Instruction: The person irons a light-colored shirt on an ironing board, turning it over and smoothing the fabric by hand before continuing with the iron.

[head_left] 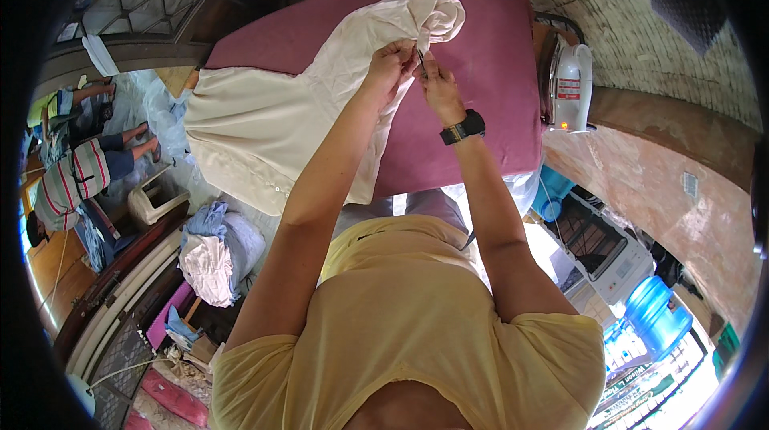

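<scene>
A cream garment (256,114) with small buttons is spread over a maroon ironing board (497,38), one side draping past the near edge. My left hand (388,68) is closed, its fingers pinching the bunched end of the garment near the far part of the board. Right beside it, my right hand (440,90) wears a dark wristwatch (463,127) at the wrist. Its fingers are closed on a small, dark, thin thing at the same fold of cloth; the kind is too small to tell.
A white iron (570,90) with a lit orange light stands at the board's right end. Piled clothes (220,250) lie on the left, close to a beige plastic stool (156,198). A person (88,170) is at the far left. A blue water jug (657,314) sits lower right.
</scene>
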Motion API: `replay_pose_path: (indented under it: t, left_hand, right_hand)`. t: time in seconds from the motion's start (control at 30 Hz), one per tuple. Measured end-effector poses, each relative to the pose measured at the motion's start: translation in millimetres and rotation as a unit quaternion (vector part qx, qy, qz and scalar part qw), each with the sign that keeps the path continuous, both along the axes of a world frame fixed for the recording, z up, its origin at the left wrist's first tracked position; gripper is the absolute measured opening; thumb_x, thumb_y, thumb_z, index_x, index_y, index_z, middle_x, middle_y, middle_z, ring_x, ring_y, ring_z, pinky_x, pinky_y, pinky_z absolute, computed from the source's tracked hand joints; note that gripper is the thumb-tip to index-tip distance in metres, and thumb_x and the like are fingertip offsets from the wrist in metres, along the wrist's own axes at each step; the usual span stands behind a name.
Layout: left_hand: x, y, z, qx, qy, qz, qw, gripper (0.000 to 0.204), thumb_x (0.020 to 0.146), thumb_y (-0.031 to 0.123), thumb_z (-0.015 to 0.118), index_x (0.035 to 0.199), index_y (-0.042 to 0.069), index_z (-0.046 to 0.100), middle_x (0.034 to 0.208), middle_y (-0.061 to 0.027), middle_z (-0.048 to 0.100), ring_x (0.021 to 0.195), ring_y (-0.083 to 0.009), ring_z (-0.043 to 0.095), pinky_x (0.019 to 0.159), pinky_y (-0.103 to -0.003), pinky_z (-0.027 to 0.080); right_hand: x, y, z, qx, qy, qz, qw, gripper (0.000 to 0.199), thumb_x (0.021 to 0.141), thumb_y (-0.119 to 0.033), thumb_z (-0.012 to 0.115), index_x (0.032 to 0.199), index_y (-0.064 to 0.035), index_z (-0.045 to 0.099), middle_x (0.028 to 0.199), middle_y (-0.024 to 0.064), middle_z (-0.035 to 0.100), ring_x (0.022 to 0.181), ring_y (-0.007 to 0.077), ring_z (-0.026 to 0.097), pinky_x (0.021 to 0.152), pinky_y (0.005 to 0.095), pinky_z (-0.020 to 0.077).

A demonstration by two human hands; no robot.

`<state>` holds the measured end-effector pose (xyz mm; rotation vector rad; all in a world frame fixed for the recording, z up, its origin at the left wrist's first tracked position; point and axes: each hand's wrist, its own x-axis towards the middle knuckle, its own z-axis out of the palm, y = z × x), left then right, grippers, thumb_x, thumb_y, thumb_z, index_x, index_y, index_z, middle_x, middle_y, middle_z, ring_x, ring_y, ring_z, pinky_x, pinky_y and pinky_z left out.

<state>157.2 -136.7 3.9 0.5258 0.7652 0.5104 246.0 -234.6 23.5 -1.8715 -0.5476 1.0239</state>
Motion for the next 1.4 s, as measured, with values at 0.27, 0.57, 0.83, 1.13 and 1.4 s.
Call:
replay_pose_path:
  t: [0.27, 0.57, 0.83, 1.13, 1.4]
  left_hand:
    - [-5, -2, -9, 0.013, 0.012, -0.014, 1.000, 0.015, 0.102, 0.010, 0.053, 0.106, 0.002, 0.065, 0.093, -0.0043, 0.064, 0.080, -0.0124, 0.059, 0.075, -0.028, 0.051]
    - [0, -8, -4, 0.011, 0.025, -0.001, 1.000, 0.012, 0.101, 0.010, 0.057, 0.101, 0.003, 0.067, 0.087, -0.0020, 0.064, 0.071, -0.0101, 0.056, 0.068, -0.025, 0.049]
    - [-2, -26, 10, 0.388, 0.142, 0.029, 0.910, 0.006, 0.099, 0.004, 0.055, 0.095, 0.003, 0.060, 0.089, -0.0029, 0.064, 0.075, -0.0100, 0.053, 0.064, -0.027, 0.044]
    - [-109, -105, 37, 0.563, 0.217, -0.051, 0.796, 0.046, 0.084, -0.004, 0.068, 0.126, 0.006, 0.053, 0.130, -0.0138, 0.049, 0.121, -0.0303, 0.053, 0.099, -0.036, 0.049]
    - [-197, -78, 24, 0.481, 0.293, 0.069, 0.823, 0.031, 0.087, -0.005, 0.062, 0.116, 0.005, 0.060, 0.118, -0.0141, 0.057, 0.109, -0.0297, 0.059, 0.092, -0.038, 0.051]
  right_hand:
    - [-13, 6, -19, 0.003, -0.019, -0.031, 0.999, 0.054, 0.105, -0.041, 0.039, 0.087, 0.0017, 0.065, 0.077, 0.0231, 0.065, 0.075, 0.0359, 0.066, 0.069, 0.0441, 0.0489]
    - [-8, 12, -33, 0.007, 0.036, -0.064, 0.997, 0.054, 0.105, -0.041, 0.042, 0.084, 0.0012, 0.067, 0.070, 0.0158, 0.064, 0.066, 0.0250, 0.061, 0.063, 0.0398, 0.0478]
    - [-5, 12, -10, 0.074, -0.052, -0.150, 0.985, 0.048, 0.104, -0.042, 0.047, 0.082, -0.0024, 0.064, 0.068, 0.0071, 0.057, 0.057, 0.0157, 0.050, 0.055, 0.0329, 0.0427]
    - [-54, 135, 14, 0.234, -0.223, 0.260, 0.910, 0.018, 0.092, -0.015, 0.056, 0.098, -0.0015, 0.067, 0.091, 0.0238, 0.068, 0.091, 0.0411, 0.066, 0.079, 0.0484, 0.0504]
    - [-211, 293, -34, 0.155, -0.174, 0.368, 0.900, 0.020, 0.085, -0.018, 0.070, 0.103, -0.0099, 0.074, 0.099, 0.0181, 0.072, 0.101, 0.0348, 0.066, 0.092, 0.0456, 0.0493]
